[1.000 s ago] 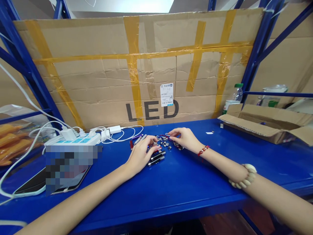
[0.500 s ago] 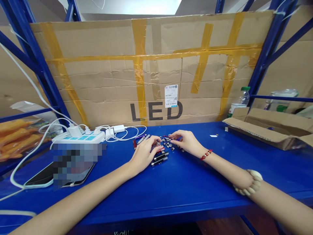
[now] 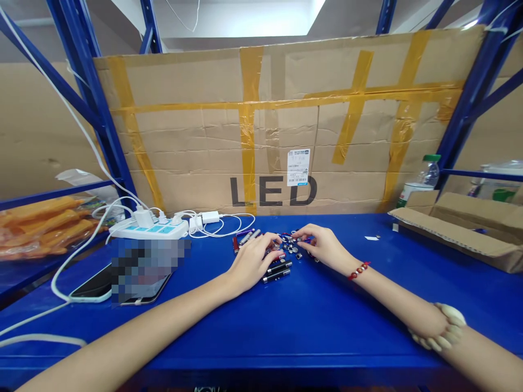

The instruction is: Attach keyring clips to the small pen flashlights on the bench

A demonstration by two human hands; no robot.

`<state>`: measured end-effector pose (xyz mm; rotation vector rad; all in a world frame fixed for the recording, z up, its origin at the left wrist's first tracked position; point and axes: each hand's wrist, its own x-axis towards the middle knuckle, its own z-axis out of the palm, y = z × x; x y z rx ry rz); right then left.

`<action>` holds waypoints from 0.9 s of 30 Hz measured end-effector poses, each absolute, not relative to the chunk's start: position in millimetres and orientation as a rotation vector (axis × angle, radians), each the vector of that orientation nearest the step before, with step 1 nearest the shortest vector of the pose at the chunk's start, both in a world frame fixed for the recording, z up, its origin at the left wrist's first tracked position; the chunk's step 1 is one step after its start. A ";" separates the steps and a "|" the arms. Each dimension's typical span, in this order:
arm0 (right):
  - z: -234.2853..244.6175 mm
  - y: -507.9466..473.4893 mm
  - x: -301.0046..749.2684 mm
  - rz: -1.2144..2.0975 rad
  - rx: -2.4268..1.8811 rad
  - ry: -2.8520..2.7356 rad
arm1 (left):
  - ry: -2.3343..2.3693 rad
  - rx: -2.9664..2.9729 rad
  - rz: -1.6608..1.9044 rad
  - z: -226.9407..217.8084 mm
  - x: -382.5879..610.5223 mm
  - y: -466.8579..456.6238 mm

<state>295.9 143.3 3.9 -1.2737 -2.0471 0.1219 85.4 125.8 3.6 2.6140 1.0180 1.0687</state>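
Observation:
My left hand [image 3: 254, 260] curves over a cluster of slim tubes, thumb and index finger apart, with a red tube [image 3: 278, 256] partly showing by the thumb. Two black pen-like tubes [image 3: 277, 276] with silver ends lie just below that hand. Beyond its knuckles are silver tubes [image 3: 249, 236] and a purple tube [image 3: 244, 232]. Small shiny metal parts [image 3: 293, 249] are heaped between my two hands. At the heap's right side, the thumb and index finger of my right hand [image 3: 322, 244] are drawn together; what they pinch is too small to make out.
Left on the blue shelf [image 3: 261, 332] are a white power strip [image 3: 151, 231] with cables and a phone [image 3: 92, 283] beside a blurred patch. A tall cardboard sheet [image 3: 196, 158] closes the back. An open cardboard box [image 3: 461, 228] and a green-capped bottle [image 3: 425, 177] stand right.
The whole view has shifted, so everything appears farther right and slightly lower. Both hands remain at the pile, with only slight finger movement.

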 end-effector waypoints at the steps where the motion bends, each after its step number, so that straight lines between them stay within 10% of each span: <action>1: 3.8 143.1 295.6 0.125 -1.268 -2.048 | 1.018 2.615 1.068 3.6 85.2 125.7; 27: 6.0 136.8 292.0 0.131 -1.364 -2.071 | 1.009 2.640 1.011 3.5 86.2 126.9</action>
